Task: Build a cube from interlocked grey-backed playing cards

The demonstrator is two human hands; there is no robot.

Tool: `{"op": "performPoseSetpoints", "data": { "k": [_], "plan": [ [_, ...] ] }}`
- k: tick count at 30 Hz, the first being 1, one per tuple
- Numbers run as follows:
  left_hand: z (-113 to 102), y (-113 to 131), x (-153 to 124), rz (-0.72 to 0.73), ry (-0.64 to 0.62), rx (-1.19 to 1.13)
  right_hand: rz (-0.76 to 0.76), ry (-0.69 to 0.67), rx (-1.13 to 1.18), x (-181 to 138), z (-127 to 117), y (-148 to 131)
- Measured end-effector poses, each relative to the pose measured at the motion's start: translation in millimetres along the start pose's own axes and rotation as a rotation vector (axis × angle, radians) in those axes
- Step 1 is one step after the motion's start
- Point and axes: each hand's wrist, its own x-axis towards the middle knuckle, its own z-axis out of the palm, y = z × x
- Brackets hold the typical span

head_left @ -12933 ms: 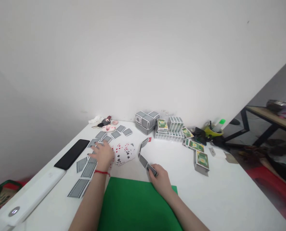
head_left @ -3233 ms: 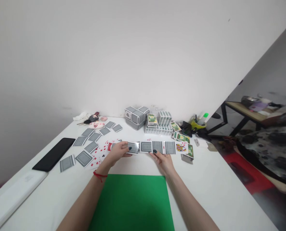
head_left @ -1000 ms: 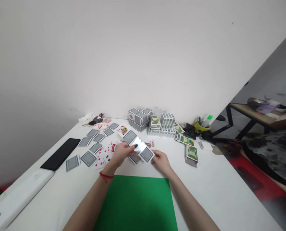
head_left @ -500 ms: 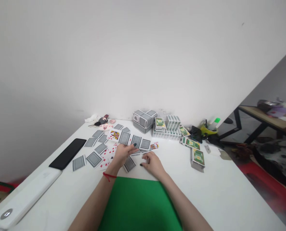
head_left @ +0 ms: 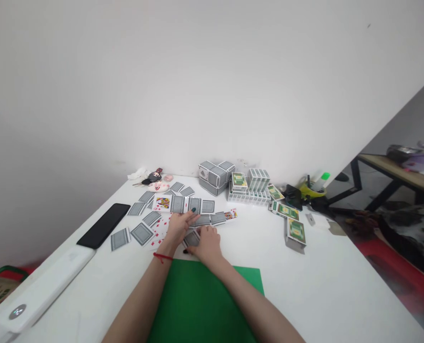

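Note:
My left hand (head_left: 178,227) is closed, its thumb over a strip of joined playing cards (head_left: 177,204). This strip shows a queen at its left end and grey patterned backs along the rest. Thumb and fingers of my right hand (head_left: 209,245) pinch a single grey-backed playing card (head_left: 190,238) just below, partly covering it. Behind that hand lies a second strip of cards (head_left: 218,218) with a face card at its right end. To the left, several loose cards (head_left: 142,234) lie face down, and red-suited cards (head_left: 158,236) lie face up beside my left wrist.
A green mat (head_left: 201,305) lies under my forearms. By the wall stand a folded grey card structure (head_left: 212,177) and stacked card boxes (head_left: 249,196). More card boxes (head_left: 296,232) are at right. A black phone (head_left: 104,226) and a white device (head_left: 51,290) line the left edge.
My right hand has moved left onto the single face-down card. My left hand has shifted the held strip slightly left, showing more of the second strip.

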Motion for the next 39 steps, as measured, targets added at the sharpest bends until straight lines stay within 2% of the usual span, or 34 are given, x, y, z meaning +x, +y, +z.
{"op": "performPoseSetpoints", "data": {
  "k": [3, 5, 7, 16, 23, 33, 39],
  "plan": [
    [-2, 0, 1, 0.014, 0.018, -0.014, 0.000, 0.014, 0.233, 8, -5, 21],
    [-2, -1, 1, 0.013, 0.015, -0.018, 0.039, -0.013, 0.525, 13, -9, 37],
    [0, -4, 0, -0.006, -0.001, -0.015, 0.118, -0.025, 0.913, 16, -14, 54],
    [11, -18, -10, -0.101, -0.073, 0.030, 0.185, 0.149, 1.400, 17, -50, 103],
    [9, -18, -17, -0.116, -0.080, 0.048, 0.192, 0.217, 1.425, 18, -51, 112],
    [14, -21, -22, -0.143, -0.114, 0.103, 0.160, 0.209, 1.389, 17, -49, 110],
    [11, -23, -19, -0.119, -0.088, 0.118, 0.163, 0.241, 1.428, 17, -49, 111]
  ]
}}
